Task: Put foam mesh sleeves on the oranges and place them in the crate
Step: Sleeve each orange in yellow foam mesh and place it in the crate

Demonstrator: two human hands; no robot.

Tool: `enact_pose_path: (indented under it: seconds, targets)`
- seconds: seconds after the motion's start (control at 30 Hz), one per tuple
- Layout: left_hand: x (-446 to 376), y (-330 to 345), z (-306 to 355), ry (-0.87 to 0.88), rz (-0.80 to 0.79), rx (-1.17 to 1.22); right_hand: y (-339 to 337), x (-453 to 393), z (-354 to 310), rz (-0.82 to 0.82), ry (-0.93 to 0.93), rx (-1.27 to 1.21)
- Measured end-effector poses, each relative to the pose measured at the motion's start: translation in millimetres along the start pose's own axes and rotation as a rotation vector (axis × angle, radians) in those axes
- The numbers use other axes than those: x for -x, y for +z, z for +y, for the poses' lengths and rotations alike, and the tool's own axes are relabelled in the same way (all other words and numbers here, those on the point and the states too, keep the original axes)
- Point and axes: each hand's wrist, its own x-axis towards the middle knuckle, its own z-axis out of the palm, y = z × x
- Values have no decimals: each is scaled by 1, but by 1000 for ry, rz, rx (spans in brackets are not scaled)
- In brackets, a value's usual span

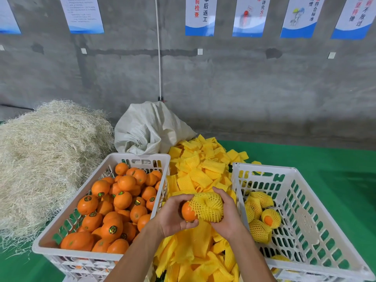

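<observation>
Between the two crates, my left hand grips an orange by its bare left end. A yellow foam mesh sleeve covers most of that orange, and my right hand holds the sleeve from the right. The left white crate is full of bare oranges. In the right white crate lie several sleeved oranges.
A heap of loose yellow foam sleeves covers the green floor between and behind the crates. A pale straw pile sits at the left. A white woven sack leans against the concrete wall.
</observation>
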Motion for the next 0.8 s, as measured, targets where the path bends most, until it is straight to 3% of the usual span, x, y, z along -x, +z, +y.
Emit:
enact_pose_path:
  seconds: [0.07,0.17,0.23,0.3,0.4,0.5,0.67,0.8]
  targets:
    - [-3,-2,-2,-14,5,39,1,-2,2,-3,3,-47]
    - [-9,1,-3,114,218,-243,3,-8,3,122,-50,50]
    - [-17,2,0,264,411,-297,3,-9,2,264,-194,236]
    - [-21,5,6,349,469,-156,0,-11,1,366,-396,401]
    - [-21,13,10,399,347,73,0,-13,1,388,-589,494]
    - [-12,20,5,422,140,33,7,-15,1,418,-565,485]
    - [-7,30,-5,459,169,-150,13,-20,5,432,-491,356]
    - [-10,36,-14,294,95,-74,16,-22,11,409,-447,237]
